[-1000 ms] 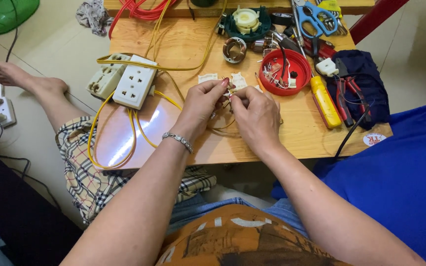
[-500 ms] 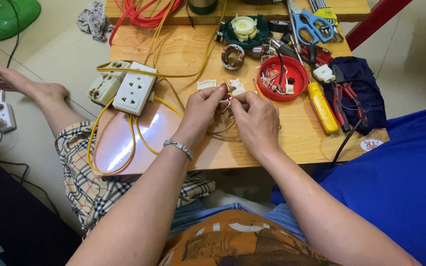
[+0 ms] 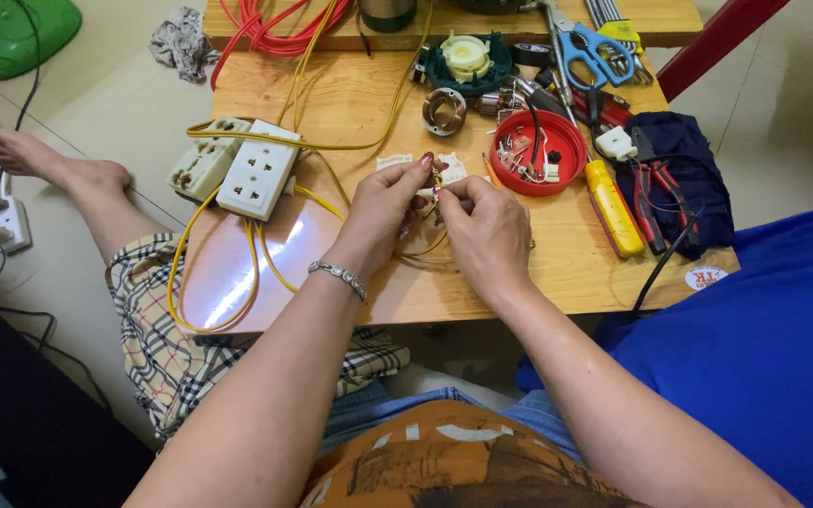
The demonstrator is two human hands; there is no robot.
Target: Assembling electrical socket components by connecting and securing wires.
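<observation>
My left hand (image 3: 383,212) and my right hand (image 3: 484,230) meet over the middle of a low wooden table (image 3: 557,273). Both pinch a small bundle of thin wires (image 3: 435,193) between their fingertips; the piece itself is mostly hidden by the fingers. Thin yellowish wire loops trail from it under my right hand. A silver bracelet sits on my left wrist. Just beyond the fingers lie small white paper-like pieces (image 3: 393,162).
Two white socket blocks (image 3: 258,169) with a yellow cable (image 3: 218,282) lie left. A red lid (image 3: 538,150) of small parts, a yellow screwdriver (image 3: 613,209), pliers (image 3: 656,193) on dark cloth, blue scissors (image 3: 590,52) and a motor part (image 3: 468,58) lie right and behind. Another person's leg (image 3: 58,169) stretches at left.
Both hands stay together on the wires, with only slight finger shifts. The camera view has moved a little.
</observation>
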